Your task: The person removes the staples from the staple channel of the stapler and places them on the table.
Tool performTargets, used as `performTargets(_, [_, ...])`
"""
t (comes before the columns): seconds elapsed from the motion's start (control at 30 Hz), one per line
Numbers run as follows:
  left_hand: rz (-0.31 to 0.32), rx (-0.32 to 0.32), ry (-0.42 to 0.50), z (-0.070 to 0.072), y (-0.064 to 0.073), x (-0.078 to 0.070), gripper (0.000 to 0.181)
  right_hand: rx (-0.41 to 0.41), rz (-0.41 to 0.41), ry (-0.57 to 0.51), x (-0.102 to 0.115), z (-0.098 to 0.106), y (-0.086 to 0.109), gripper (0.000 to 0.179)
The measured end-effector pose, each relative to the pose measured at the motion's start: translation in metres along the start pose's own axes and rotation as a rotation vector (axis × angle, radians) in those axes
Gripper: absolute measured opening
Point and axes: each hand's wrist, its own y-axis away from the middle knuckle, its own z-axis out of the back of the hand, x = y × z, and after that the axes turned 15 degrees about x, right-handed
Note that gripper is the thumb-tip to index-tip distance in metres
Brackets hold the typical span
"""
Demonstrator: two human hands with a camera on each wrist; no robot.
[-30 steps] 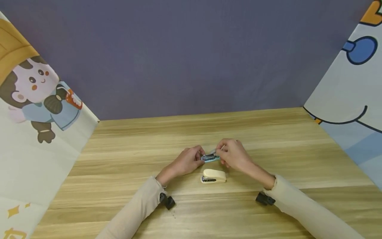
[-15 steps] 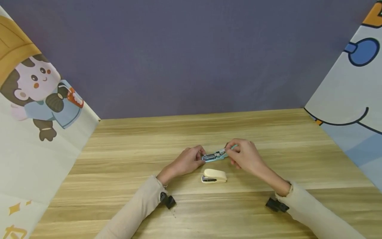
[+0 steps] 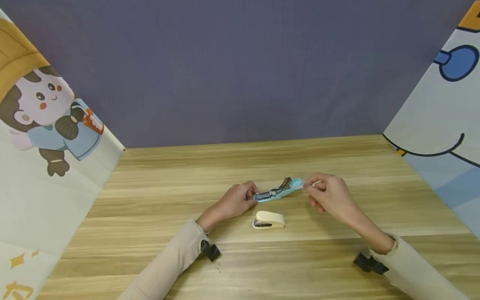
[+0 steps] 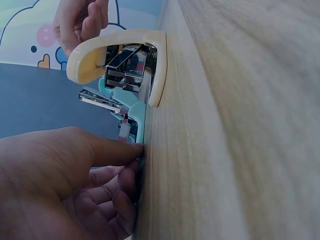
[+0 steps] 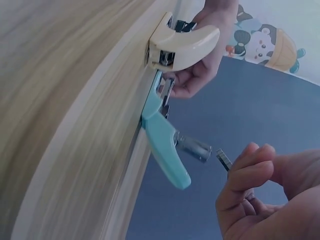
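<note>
A light-blue stapler (image 3: 283, 192) lies folded wide open on the table, its metal magazine tilted up from the swung-back cover. My left hand (image 3: 236, 201) pinches the stapler's left end between thumb and fingers, as the left wrist view also shows. To the right of the cover, my right hand (image 3: 331, 195) pinches a short metallic strip of staples (image 5: 224, 159) between thumb and forefinger. The strip pokes out past the fingertips, apart from the magazine (image 5: 194, 146) in the right wrist view. Its other end is hidden by the fingers.
A cream stapler (image 3: 269, 220) stands closer to me on the wooden table (image 3: 187, 175), just in front of the blue one. A dark panel (image 3: 240, 75) rises behind the table, and printed cartoon panels flank both sides.
My right hand has moved to the right, away from the blue stapler, with the strip of staples. More of the swung-back cover and raised magazine shows. My left hand has stayed in place.
</note>
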Motion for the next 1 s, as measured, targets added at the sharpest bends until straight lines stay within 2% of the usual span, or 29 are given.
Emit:
performTargets(0.33, [-0.003,-0.023,-0.005,0.000,0.001,0.002,0.022,-0.022,-0.027,0.042,-0.015,0.018,0.007,0.024])
performTargets(0.57, [-0.007,-0.002,0.001,0.001,0.001,0.002,0.023,-0.056,-0.050,0.047,-0.034,0.030,0.011,0.027])
performTargets(0.7, [-0.012,0.012,0.002,0.002,0.002,0.002,0.023,-0.034,-0.075,-0.016,-0.049,0.036,0.007,0.029])
performTargets(1.0, [-0.020,0.005,-0.009,0.001,0.003,0.000,0.023,0.071,-0.158,-0.294,-0.079,0.050,0.003,0.042])
